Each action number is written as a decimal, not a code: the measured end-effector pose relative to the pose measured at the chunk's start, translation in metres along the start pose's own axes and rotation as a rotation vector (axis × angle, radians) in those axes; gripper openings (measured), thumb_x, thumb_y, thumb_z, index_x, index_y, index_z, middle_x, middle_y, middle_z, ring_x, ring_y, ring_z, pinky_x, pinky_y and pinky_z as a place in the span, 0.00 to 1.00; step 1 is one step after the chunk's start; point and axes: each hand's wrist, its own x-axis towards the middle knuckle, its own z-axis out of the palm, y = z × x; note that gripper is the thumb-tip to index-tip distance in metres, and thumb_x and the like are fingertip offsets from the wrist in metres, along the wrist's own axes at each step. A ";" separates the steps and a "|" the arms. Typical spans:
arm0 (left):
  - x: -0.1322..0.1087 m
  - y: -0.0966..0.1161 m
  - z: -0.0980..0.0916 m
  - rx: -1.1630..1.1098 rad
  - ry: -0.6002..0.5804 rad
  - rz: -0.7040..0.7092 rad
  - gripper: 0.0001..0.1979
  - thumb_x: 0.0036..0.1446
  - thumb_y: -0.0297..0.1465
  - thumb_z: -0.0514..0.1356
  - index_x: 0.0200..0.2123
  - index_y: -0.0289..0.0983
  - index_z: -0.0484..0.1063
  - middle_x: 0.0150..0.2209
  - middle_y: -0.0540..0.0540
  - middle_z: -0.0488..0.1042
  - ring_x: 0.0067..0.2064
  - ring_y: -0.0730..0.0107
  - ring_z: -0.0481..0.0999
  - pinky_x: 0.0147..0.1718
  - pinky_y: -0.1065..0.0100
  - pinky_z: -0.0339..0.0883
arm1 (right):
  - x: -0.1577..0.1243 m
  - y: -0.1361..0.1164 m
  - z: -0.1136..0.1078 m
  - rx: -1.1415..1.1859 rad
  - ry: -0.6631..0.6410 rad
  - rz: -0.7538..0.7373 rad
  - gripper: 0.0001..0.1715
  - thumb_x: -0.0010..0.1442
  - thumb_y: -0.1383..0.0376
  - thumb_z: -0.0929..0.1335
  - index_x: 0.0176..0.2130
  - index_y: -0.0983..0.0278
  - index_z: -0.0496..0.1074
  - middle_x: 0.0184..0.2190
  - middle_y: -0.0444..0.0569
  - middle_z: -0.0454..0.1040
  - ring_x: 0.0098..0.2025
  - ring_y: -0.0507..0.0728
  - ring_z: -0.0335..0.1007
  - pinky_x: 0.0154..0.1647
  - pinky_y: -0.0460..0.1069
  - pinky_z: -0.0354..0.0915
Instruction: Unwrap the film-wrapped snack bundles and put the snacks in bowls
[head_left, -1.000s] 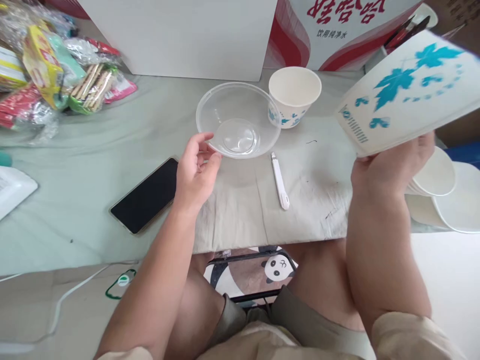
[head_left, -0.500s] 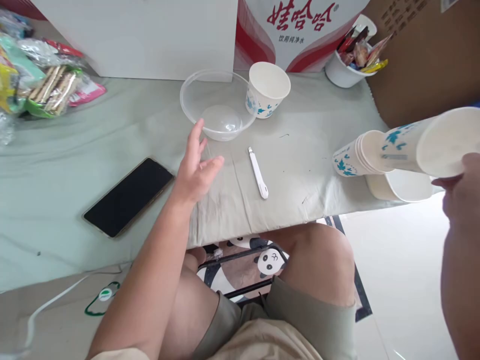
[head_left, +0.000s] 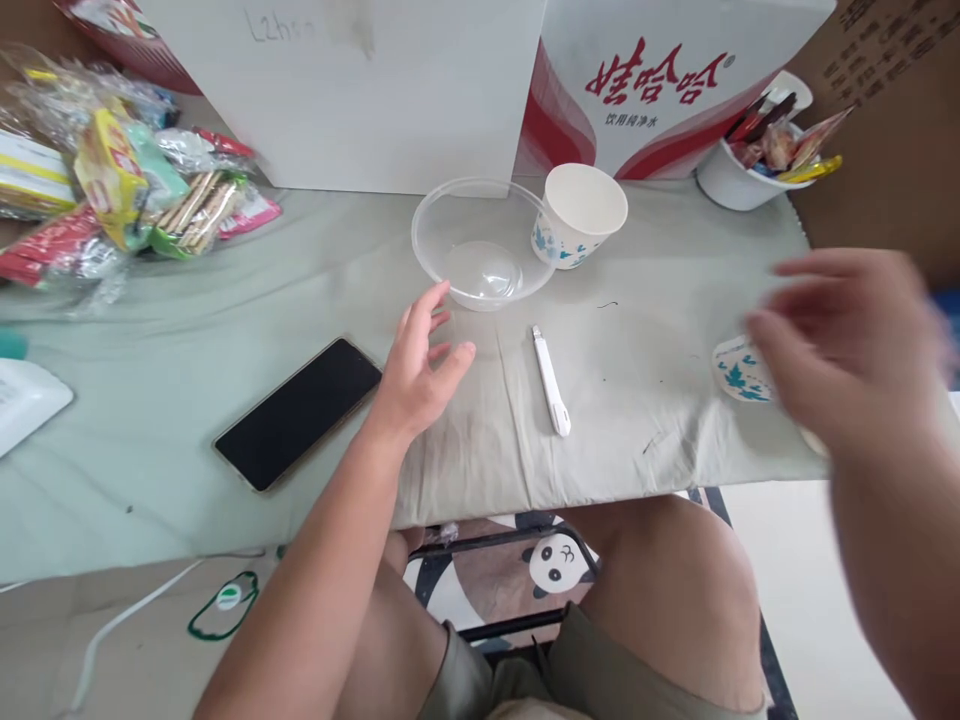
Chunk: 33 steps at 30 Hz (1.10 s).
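Observation:
Just in front of the clear plastic bowl (head_left: 484, 245), my left hand (head_left: 427, 365) hangs with fingers apart and nothing in it. My right hand (head_left: 862, 335), blurred by motion, is over the stacked paper cups (head_left: 741, 370) at the right and hides most of them. Its fingers look spread and no cup shows in it. A white paper cup with blue leaves (head_left: 581, 215) stands against the bowl's right side. Between my hands a white slim cutter (head_left: 551, 382) lies on the cloth.
A black phone (head_left: 298, 412) lies left of my left hand. Snack packets (head_left: 127, 190) are piled at the back left. A white and red box (head_left: 637, 90) stands behind the bowl, with a white tub of packets (head_left: 742, 180) at the back right.
The paper cup that my right hand held is no longer visible in it, and the hand has moved left over the stack. The view has shifted left and up.

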 end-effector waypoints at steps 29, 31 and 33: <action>-0.012 0.017 -0.032 -0.098 0.257 -0.027 0.18 0.57 0.35 0.63 0.52 0.42 0.72 0.58 0.40 0.73 0.55 0.57 0.79 0.52 0.57 0.77 | 0.008 -0.084 0.121 -0.126 -0.110 -0.506 0.17 0.62 0.62 0.65 0.51 0.57 0.72 0.53 0.58 0.78 0.64 0.71 0.70 0.64 0.69 0.61; -0.015 0.019 -0.042 -0.120 0.329 -0.075 0.17 0.57 0.35 0.62 0.50 0.40 0.73 0.59 0.39 0.74 0.58 0.55 0.78 0.54 0.56 0.77 | -0.003 -0.109 0.124 -0.035 -0.147 -0.585 0.17 0.62 0.63 0.65 0.51 0.57 0.71 0.52 0.57 0.78 0.60 0.69 0.73 0.62 0.67 0.65; -0.018 0.018 -0.055 -0.166 0.425 -0.142 0.17 0.58 0.35 0.61 0.51 0.39 0.73 0.61 0.37 0.74 0.63 0.52 0.76 0.58 0.55 0.75 | -0.013 -0.139 0.137 0.049 -0.217 -0.666 0.17 0.63 0.62 0.65 0.51 0.59 0.72 0.50 0.57 0.79 0.56 0.68 0.75 0.58 0.65 0.68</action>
